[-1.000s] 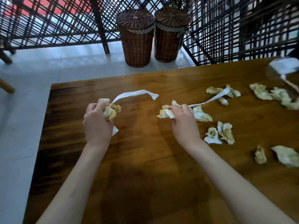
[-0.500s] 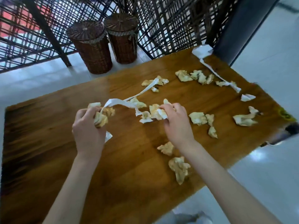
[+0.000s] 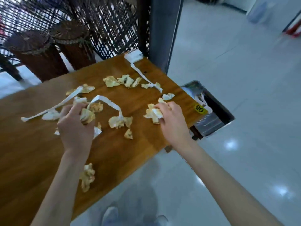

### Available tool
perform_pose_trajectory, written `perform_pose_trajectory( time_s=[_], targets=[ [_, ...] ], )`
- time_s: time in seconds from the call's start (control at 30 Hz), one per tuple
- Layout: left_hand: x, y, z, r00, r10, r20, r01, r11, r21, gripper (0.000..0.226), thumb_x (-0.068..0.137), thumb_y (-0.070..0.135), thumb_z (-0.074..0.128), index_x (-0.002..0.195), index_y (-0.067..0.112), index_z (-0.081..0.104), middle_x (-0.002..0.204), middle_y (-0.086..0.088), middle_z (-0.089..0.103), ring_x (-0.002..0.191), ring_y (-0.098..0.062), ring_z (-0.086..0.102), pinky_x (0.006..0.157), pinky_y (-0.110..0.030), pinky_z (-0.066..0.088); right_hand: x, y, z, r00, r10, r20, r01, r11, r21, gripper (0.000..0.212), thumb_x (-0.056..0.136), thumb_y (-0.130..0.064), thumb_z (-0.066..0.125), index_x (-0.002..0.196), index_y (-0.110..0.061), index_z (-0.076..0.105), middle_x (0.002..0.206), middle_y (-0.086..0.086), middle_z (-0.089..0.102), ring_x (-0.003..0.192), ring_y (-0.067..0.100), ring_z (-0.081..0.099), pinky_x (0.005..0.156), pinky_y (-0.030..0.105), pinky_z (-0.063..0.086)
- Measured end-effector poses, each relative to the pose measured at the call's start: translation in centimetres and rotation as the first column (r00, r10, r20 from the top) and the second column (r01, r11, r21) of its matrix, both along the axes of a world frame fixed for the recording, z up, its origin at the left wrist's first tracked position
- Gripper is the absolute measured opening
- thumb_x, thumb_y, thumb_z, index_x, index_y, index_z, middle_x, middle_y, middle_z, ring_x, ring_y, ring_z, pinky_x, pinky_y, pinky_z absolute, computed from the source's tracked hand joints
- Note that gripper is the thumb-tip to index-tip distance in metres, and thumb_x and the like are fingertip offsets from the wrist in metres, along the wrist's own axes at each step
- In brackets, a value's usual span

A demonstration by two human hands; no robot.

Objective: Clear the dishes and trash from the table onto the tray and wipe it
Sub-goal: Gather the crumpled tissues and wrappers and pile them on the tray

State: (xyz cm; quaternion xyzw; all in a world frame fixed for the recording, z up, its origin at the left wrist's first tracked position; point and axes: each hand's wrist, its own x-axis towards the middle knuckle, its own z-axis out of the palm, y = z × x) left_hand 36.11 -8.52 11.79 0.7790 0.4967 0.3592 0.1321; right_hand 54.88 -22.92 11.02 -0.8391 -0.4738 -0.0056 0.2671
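Blur softens the upper part of the view, so the two wicker baskets [image 3: 48, 51] behind the counter [image 3: 130, 154] show only as dark shapes with woven lids. The metal tray [image 3: 210, 111] sits past the counter's right end, partly hidden by that edge; something pale lies in it, too smeared to name. A yellow tag [image 3: 199, 109] with digits marks the counter's right corner.

The left hand [image 3: 76, 126] has its fingers curled round a crumpled stained tissue wad [image 3: 87, 115], with a white paper strip [image 3: 107, 103] looping out of the grip to another wad [image 3: 119, 122] on the wood. The right hand [image 3: 171, 118] pinches a second crumpled wad [image 3: 153, 114] near the counter's right edge.

Loose wads lie scattered over the wood, roughly a dozen, though the cluster at the far side runs together and resists counting. Three paper strips show: the one from the left hand, one [image 3: 53, 106] trailing leftward behind it, and one [image 3: 143, 75] running from a white tissue packet [image 3: 133, 57] at the far corner. One wad [image 3: 87, 176] is partly covered by the left forearm.
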Motion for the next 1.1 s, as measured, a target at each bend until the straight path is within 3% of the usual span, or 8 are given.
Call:
perform_pose_trajectory(
  time_s=[0.13,0.3,0.57,0.73,0.83,0.97,1.1],
  targets=[
    [7.6,-3.2,-0.2,0.997,-0.07,0.024,0.07,0.998,-0.001,0.033,0.072,0.0,0.07,0.104,0.009,0.066,0.101,-0.015,0.062,0.094,-0.024,0.054,0.078,-0.009,0.029,6.3,-4.0,0.1,0.999,-0.034,0.006,0.034,0.999,-0.017,0.032,0.088,-0.005,0.057,0.118,-0.015,0.055,0.111,0.012,0.053,0.103,0.027,0.047,0.087,0.033,0.042],
    [17.6,-6.5,-0.5,0.99,-0.142,0.01,0.142,0.99,-0.012,0.032,0.072,0.004,0.073,0.102,0.012,0.067,0.101,-0.013,0.061,0.09,-0.025,0.058,0.073,-0.021,0.037,14.6,-8.0,-0.2,0.996,-0.088,-0.027,0.087,0.995,-0.04,0.032,0.089,-0.008,0.056,0.121,-0.013,0.053,0.114,0.013,0.051,0.107,0.027,0.045,0.087,0.034,0.041],
    [33.8,-9.4,-1.6,0.967,-0.243,0.081,0.249,0.966,-0.074,0.034,0.068,-0.003,0.076,0.097,0.011,0.067,0.095,-0.007,0.061,0.082,-0.008,0.045,0.073,-0.002,0.032,29.1,-10.6,-0.6,0.985,-0.164,-0.043,0.163,0.986,-0.043,0.031,0.085,-0.002,0.056,0.114,-0.011,0.058,0.103,0.011,0.053,0.096,0.026,0.046,0.079,0.03,0.038],
    [44.0,-9.3,-2.0,0.956,-0.271,0.11,0.279,0.957,-0.073,0.031,0.068,-0.004,0.073,0.096,0.01,0.069,0.094,-0.008,0.06,0.079,-0.011,0.047,0.067,-0.019,0.035,38.0,-9.7,-1.6,0.982,-0.176,-0.065,0.174,0.984,-0.029,0.033,0.082,0.0,0.059,0.113,-0.012,0.059,0.099,0.011,0.053,0.093,0.027,0.046,0.076,0.029,0.038],
    [49.1,-9.7,-2.9,0.956,-0.283,0.075,0.287,0.956,-0.058,0.033,0.068,-0.004,0.074,0.097,0.011,0.068,0.096,-0.007,0.061,0.079,-0.01,0.048,0.066,-0.016,0.033,43.1,-9.4,-2.5,0.982,-0.174,-0.07,0.173,0.985,-0.014,0.035,0.081,0.002,0.059,0.113,-0.011,0.06,0.097,0.011,0.052,0.092,0.026,0.045,0.073,0.026,0.032],
    [54.1,-10.6,-5.0,0.967,-0.253,0.015,0.253,0.966,-0.057,0.033,0.068,-0.004,0.074,0.097,0.011,0.067,0.096,-0.007,0.06,0.078,-0.016,0.054,0.066,-0.022,0.038,49.4,-9.7,-4.1,0.989,-0.128,-0.071,0.128,0.992,-0.015,0.032,0.085,-0.001,0.056,0.116,-0.011,0.059,0.1,0.011,0.054,0.092,0.024,0.044,0.071,0.019,0.024],
    [58.8,-12.1,-7.6,0.984,-0.177,0.018,0.178,0.981,-0.073,0.03,0.07,-0.004,0.072,0.097,0.01,0.068,0.094,-0.008,0.06,0.077,-0.02,0.056,0.068,-0.024,0.039,55.3,-10.5,-6.4,0.992,-0.054,-0.112,0.048,0.997,-0.059,0.03,0.089,-0.005,0.055,0.118,-0.012,0.058,0.106,0.011,0.055,0.098,0.023,0.045,0.077,0.023,0.034]
  ],
)
